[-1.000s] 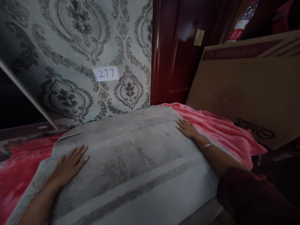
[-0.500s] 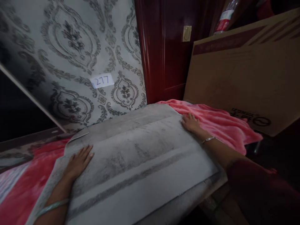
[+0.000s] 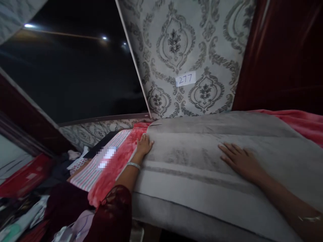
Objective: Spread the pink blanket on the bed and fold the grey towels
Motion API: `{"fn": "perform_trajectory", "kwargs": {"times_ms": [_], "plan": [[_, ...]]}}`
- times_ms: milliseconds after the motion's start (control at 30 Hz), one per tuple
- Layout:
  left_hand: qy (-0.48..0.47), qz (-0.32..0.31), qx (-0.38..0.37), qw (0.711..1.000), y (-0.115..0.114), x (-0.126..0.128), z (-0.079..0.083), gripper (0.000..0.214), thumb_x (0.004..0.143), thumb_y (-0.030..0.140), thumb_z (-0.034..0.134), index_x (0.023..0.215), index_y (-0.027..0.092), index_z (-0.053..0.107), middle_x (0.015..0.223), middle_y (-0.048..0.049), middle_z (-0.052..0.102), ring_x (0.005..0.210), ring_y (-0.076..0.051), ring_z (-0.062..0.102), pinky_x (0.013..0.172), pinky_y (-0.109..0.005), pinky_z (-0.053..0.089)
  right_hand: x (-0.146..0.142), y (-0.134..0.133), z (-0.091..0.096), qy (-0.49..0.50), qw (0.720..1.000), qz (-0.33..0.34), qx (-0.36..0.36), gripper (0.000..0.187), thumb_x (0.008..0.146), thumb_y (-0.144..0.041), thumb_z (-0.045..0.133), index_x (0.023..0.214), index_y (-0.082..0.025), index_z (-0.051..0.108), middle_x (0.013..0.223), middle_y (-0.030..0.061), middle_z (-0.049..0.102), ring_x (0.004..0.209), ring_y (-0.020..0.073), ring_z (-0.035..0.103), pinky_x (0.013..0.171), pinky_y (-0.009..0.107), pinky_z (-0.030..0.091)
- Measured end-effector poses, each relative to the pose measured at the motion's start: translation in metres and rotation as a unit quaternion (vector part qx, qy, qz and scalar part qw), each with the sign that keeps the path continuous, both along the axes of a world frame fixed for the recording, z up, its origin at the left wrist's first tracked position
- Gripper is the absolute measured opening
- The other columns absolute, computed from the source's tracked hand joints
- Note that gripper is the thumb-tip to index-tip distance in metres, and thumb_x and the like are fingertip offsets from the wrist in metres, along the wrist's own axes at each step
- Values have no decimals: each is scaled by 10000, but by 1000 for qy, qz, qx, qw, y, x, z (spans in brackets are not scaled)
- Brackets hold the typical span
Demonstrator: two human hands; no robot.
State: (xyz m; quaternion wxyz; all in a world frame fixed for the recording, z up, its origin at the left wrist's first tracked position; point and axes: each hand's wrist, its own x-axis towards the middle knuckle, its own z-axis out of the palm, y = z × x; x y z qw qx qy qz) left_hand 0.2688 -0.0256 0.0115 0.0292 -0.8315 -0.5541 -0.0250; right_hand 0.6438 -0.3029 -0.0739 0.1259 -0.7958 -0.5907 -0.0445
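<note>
A grey plush cloth (image 3: 171,181) with a brushed nap lies spread over a raised surface and hangs down at the front. On its left edge rests my left hand (image 3: 144,145), palm down and fingers apart. My right hand (image 3: 238,159) lies flat on the middle of the cloth with its fingers spread. Neither hand grips anything. Under the cloth, a pink-red fleece blanket (image 3: 108,181) shows at the left and again at the far right. The cloth's far left corner has a small fold near the wall.
A large dark screen (image 3: 75,74) stands at the back left. Patterned wallpaper (image 3: 174,40) bears a paper label (image 3: 186,78) reading 277. To the left lie a striped cloth (image 3: 85,178), a red container (image 3: 27,176) and piled clothing. A dark red door frame (image 3: 280,60) rises at right.
The view has swung left, bringing the screen and clothes in and the cardboard box out. My right hand has left the cloth's far right edge for its middle. My left hand is at the left edge.
</note>
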Motion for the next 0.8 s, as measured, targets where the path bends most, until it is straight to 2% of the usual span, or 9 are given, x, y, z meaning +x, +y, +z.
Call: {"fn": "perform_trajectory", "kwargs": {"times_ms": [100, 167, 267, 367, 467, 567, 700, 800], "plan": [[-6, 14, -44, 999, 3, -11, -4, 677, 1008, 514, 257, 1581, 158, 319, 1660, -167, 246, 1539, -296, 232, 1215, -556, 242, 3, 0, -5, -1, 1000, 2, 6, 730, 951, -640, 183, 1555, -299, 411, 1623, 40, 326, 1510, 320, 244, 1189, 610, 251], [-10, 24, -51, 998, 5, -10, -6, 693, 1001, 544, 246, 1589, 182, 304, 1666, -159, 232, 1535, -312, 238, 1210, -593, 228, 3, -1, -5, -2, 1000, 2, 3, 729, 949, -638, 187, 1553, -300, 413, 1627, 36, 317, 1509, 319, 248, 1187, 610, 256], [-18, 47, -47, 998, 2, 1, -5, 730, 987, 580, 227, 1595, 183, 292, 1676, -172, 190, 1539, -363, 199, 1198, -670, 166, 3, 0, -6, -9, 1000, 0, 6, 730, 941, -626, 199, 1553, -290, 415, 1626, 41, 320, 1504, 324, 258, 1174, 612, 276], [-21, 44, -53, 997, -5, 22, -4, 746, 983, 590, 215, 1598, 174, 287, 1680, -180, 174, 1551, -361, 147, 1203, -670, 131, 3, 0, -6, -13, 1000, 0, 0, 741, 940, -621, 184, 1558, -279, 407, 1622, 48, 328, 1505, 319, 257, 1178, 606, 270], [-24, 7, -73, 997, -16, 55, -5, 742, 975, 621, 220, 1598, 224, 289, 1688, -131, 187, 1562, -316, 124, 1225, -619, 116, 4, 0, -6, -20, 1000, -1, -2, 757, 940, -632, 156, 1557, -274, 409, 1618, 51, 337, 1503, 314, 265, 1180, 596, 269], [-30, -45, -94, 994, -37, 97, -9, 777, 950, 678, 228, 1600, 255, 283, 1693, -115, 176, 1562, -334, 109, 1227, -616, 90, 4, -1, -8, -26, 1000, 0, 6, 758, 940, -635, 148, 1549, -276, 423, 1615, 50, 344, 1498, 315, 277, 1176, 588, 283], [-46, -131, -116, 984, -80, 147, -15, 799, 937, 699, 228, 1604, 261, 272, 1697, -127, 151, 1560, -374, 71, 1218, -640, 65, 8, -1, -11, -28, 999, 8, 26, 736, 936, -625, 185, 1538, -284, 437, 1604, 49, 365, 1480, 329, 313, 1151, 606, 319], [-59, -230, -122, 964, -118, 166, -22, 760, 955, 681, 227, 1586, 266, 312, 1695, -125, 168, 1559, -367, 97, 1215, -639, 77, 11, -1, -15, -24, 999, 12, 40, 720, 935, -614, 188, 1522, -295, 456, 1584, 53, 400, 1468, 330, 336, 1144, 616, 331]]}}
